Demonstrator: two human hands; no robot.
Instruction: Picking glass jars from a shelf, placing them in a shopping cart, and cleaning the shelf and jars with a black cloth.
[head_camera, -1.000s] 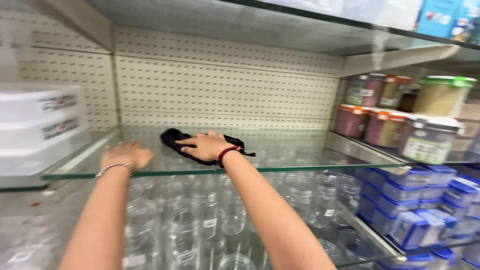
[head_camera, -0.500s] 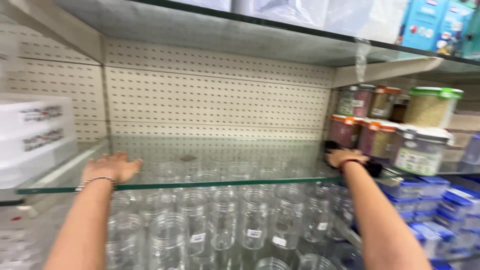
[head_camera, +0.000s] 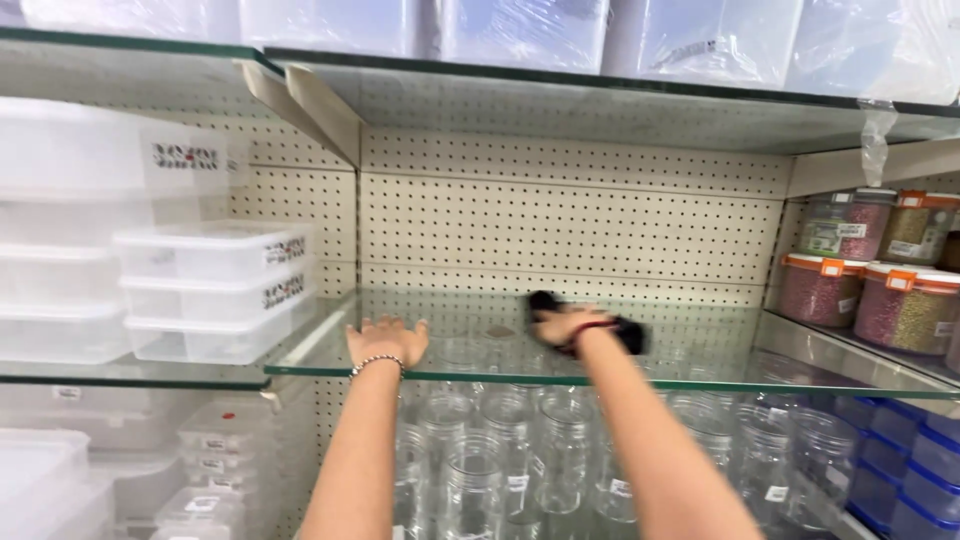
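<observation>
Currently mid-wipe, by the look of it: the right hand (head_camera: 562, 325) is pressed flat over a dark cloth (head_camera: 628, 334), fingers closed down on it, on the bare glass shelf (head_camera: 700, 360). The cloth sits about mid-shelf, slightly right of centre, near the pegboard back wall (head_camera: 560, 225). It's blurred, so the exact grip is hard to read.

The left hand (head_camera: 388, 340) lies palm down, fingers spread, on the front left edge of the same shelf, holding nothing; a bead bracelet (head_camera: 376, 363) is on that wrist. It reads as a brace.

Around it: clear plastic boxes (head_camera: 215, 290) stacked on the neighbouring shelf to the left, lidded jars (head_camera: 870, 270) with orange rims on the shelf to the right, empty glass jars (head_camera: 520, 460) packed on the level below.

Judgement: a wiping pass would need even pressure and the cloth kept flat on the pane. Glass over glass jars, so avoid leaning hard on the front edge.
</observation>
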